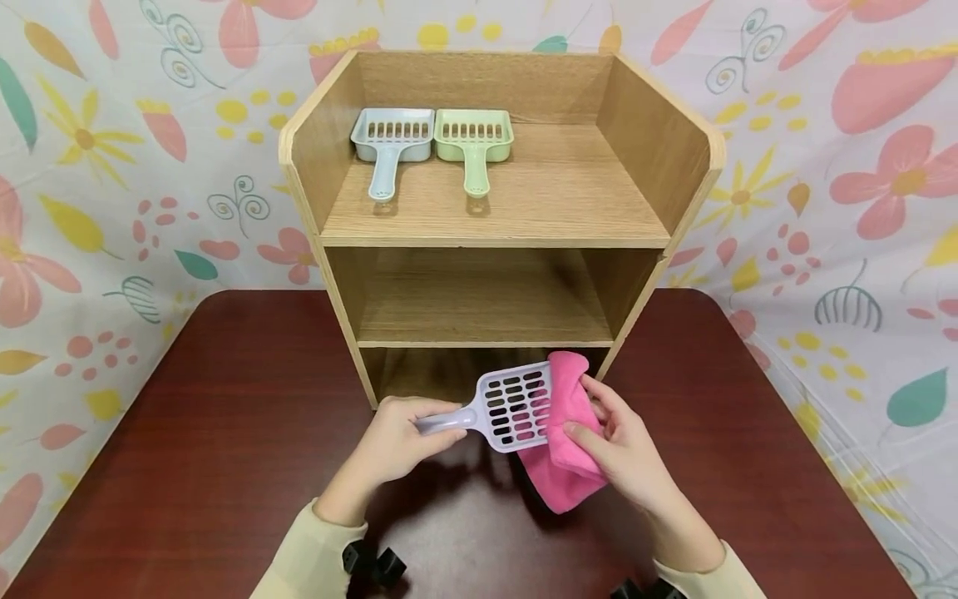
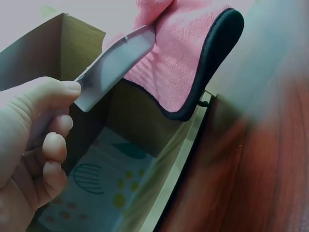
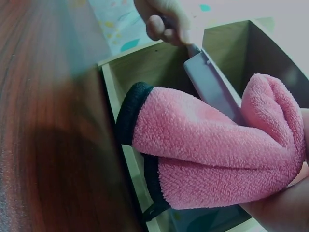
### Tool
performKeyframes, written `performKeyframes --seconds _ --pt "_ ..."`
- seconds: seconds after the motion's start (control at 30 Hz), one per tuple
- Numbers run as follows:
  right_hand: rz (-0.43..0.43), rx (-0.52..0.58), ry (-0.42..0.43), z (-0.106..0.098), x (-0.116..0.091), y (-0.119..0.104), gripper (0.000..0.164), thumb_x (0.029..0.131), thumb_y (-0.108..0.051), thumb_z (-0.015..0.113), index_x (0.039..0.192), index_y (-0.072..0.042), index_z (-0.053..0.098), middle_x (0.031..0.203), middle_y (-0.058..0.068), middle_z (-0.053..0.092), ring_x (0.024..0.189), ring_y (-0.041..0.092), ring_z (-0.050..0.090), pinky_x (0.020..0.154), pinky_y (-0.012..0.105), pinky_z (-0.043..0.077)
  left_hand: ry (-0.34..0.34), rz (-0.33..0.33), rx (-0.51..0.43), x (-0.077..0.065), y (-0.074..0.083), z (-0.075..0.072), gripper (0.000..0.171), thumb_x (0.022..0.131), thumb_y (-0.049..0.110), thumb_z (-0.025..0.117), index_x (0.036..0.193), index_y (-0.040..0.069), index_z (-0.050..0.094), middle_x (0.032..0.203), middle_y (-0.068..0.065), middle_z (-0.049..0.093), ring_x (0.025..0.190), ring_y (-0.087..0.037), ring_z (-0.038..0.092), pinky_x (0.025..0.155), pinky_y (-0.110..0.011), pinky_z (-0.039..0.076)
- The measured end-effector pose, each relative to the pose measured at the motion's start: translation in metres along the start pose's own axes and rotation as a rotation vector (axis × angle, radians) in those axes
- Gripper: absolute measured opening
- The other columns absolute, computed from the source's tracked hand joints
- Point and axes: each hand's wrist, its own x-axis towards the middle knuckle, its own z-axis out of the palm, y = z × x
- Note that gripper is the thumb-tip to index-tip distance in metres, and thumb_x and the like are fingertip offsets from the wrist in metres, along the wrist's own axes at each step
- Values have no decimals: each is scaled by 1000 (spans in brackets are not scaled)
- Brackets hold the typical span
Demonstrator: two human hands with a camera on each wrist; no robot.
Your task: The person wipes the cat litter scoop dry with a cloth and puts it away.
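My left hand [image 1: 395,434] pinches the handle of a pale purple slotted litter scoop [image 1: 503,408], its head pointing right. A pink cloth [image 1: 575,433] with dark edging is folded over the scoop's far end, hiding that end. My right hand [image 1: 624,441] grips this cloth, thumb in front and fingers behind. In the left wrist view the scoop [image 2: 113,67] shows side-on between the thumb and the cloth [image 2: 178,58]. Most of the right hand is hidden behind the cloth [image 3: 217,150] in the right wrist view.
A wooden shelf unit [image 1: 494,241] stands behind the hands on a dark red table [image 1: 247,449]. On its top lie a blue scoop with tray [image 1: 392,141] and a green scoop with tray [image 1: 475,141], side by side at the left. A patterned curtain [image 1: 112,208] hangs behind.
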Motion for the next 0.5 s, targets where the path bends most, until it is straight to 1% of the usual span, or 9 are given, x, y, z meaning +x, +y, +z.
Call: performKeyframes --seconds 0.2,0.33,0.43,0.5 --pt "34 -53 52 2 3 1 61 86 3 63 139 7 33 97 -8 64 78 6 68 64 26 57 -45 -8 30 -1 2 3 23 74 16 79 95 8 76 89 -4 74 75 -2 64 64 -19 53" --pt "44 -63 66 3 3 2 60 86 3 63 139 6 35 99 0 64 78 7 68 64 27 57 -71 -22 45 -1 5 3 22 74 17 79 94 9 76 89 -3 74 76 -3 65 65 -19 53" --pt "43 -66 67 4 3 4 60 86 3 63 139 6 35 101 6 63 79 7 68 65 27 57 -124 -46 16 -2 6 2 22 74 17 79 94 9 76 86 -2 74 73 -1 63 64 -19 53" --pt "43 -66 69 4 3 4 60 86 3 63 139 6 35 101 8 63 79 7 68 65 26 57 -178 -71 -23 -3 7 1 21 75 17 78 95 9 76 81 -1 74 66 1 60 58 -19 52"
